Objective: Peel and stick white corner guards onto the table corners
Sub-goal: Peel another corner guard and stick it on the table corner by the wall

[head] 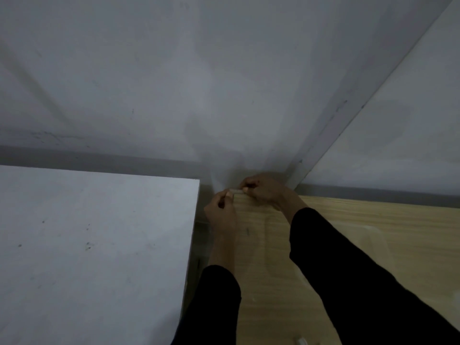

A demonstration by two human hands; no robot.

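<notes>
Head view, left hand and right hand close together, fingers of both curled and pinching the white corner guard between them, on the wooden table corner, white table left of the left hand.

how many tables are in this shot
2: a white table on the left; a wooden table on the right, with the left hand and right hand pinching a corner guard at its far corner. Others may be hidden.
</notes>
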